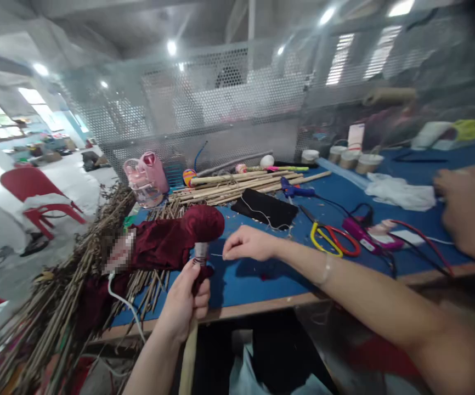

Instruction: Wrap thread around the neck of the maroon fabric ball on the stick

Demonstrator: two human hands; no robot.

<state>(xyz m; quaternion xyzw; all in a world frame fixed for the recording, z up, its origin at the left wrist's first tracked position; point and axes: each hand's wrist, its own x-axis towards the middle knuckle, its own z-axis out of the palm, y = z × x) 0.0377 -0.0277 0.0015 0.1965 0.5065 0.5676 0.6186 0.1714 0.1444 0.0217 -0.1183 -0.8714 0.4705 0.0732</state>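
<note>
My left hand is wrapped round a pale wooden stick near the table's front edge. A silvery grey band circles the stick above my thumb, and some dark red cloth shows by my fingers. Just above the band is a rounded dark red cloth bundle; whether it is fixed to the stick I cannot tell. More dark red cloth lies to its left. Over the blue tabletop, my right hand is closed in a pinch on a thin needle-like piece that points left toward the band.
Dried stalks heap over the table's left side. Behind lie wooden sticks, a black pad and a blue glue gun. Scissors and a purple power strip with cables sit right. Another person's hand is at far right.
</note>
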